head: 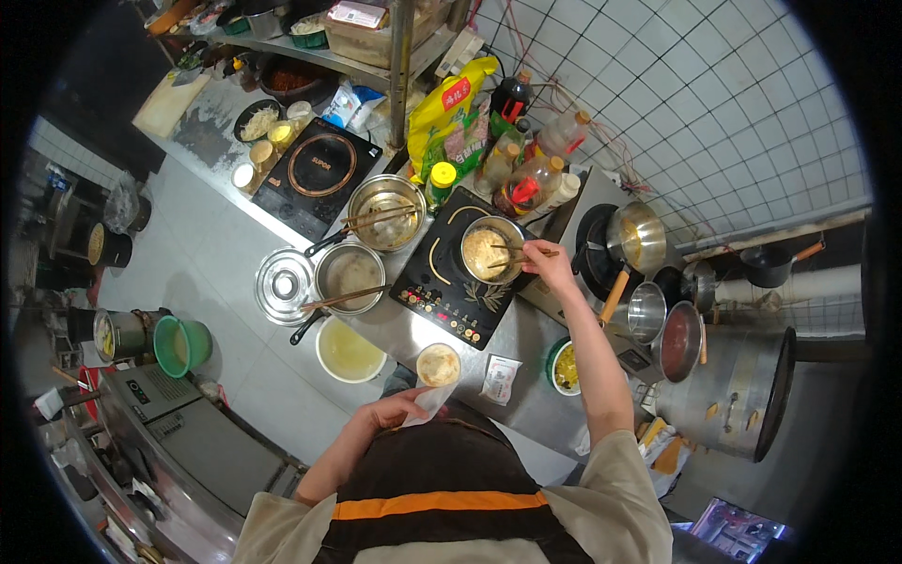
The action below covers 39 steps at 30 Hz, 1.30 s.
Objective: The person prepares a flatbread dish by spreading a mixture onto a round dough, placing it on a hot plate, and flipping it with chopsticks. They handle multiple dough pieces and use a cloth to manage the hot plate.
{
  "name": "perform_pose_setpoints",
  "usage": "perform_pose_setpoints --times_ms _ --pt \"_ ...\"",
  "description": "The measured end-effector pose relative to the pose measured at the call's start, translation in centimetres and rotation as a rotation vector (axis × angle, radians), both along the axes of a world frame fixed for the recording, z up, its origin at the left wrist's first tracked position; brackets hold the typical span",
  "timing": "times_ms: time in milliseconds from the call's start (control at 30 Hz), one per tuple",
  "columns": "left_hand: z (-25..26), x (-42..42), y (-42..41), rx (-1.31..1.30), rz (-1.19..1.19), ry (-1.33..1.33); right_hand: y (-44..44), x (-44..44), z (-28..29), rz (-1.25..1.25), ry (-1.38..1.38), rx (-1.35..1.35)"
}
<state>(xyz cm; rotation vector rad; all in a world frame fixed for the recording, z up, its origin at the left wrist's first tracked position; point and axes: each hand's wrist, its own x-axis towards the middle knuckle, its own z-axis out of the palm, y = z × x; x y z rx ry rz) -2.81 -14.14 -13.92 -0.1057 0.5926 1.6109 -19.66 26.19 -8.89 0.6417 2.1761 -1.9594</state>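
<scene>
My right hand (546,257) grips a pair of wooden chopsticks (518,263), their tips inside a small steel pot (518,229). Pale, foamy food (482,248) fills part of that pot, which stands on a lit black induction cooker (442,282). Near my apron, my left hand (394,410) is closed on a translucent plastic piece (428,405), perhaps a bag or the side of a cup. Just beyond it is a round container with beige contents (438,364); whether the two are one thing, I cannot tell. A small white packet with writing (502,378) lies on the steel counter (532,352).
Left of the cooker stand two steel pots (387,211) (350,277) with chopsticks across them, beside a steel lid (284,285). Sauce bottles (528,185) and a yellow bag (447,106) line the back. A wok burner (599,243) and a large steel drum (726,395) are right.
</scene>
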Motion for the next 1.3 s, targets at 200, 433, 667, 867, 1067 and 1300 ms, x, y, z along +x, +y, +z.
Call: perform_pose_setpoints --times_ms 200,433,667,867,1067,1300 --pt "-7.3 -0.6 -1.3 -1.042 -0.047 0.692 -0.5 0.0 0.0 -0.025 0.051 0.132" --pt "-6.3 -4.1 0.0 -1.415 -0.269 1.033 0.3 0.2 -1.0 -0.059 0.099 0.099" --pt "-4.1 -0.7 10.2 -0.878 -0.455 1.280 1.8 0.5 0.2 -0.030 0.145 -0.060" --pt "-2.7 -1.2 21.7 -0.950 -0.393 1.265 1.9 0.8 0.1 -0.086 0.109 -0.062" --pt "-4.2 1.6 19.4 -0.915 -0.107 1.427 3.0 1.8 0.6 -0.081 0.094 -0.093" --pt "-4.0 7.1 6.3 -1.002 0.054 0.764 2.2 0.5 -2.0 -0.022 0.123 -0.151"
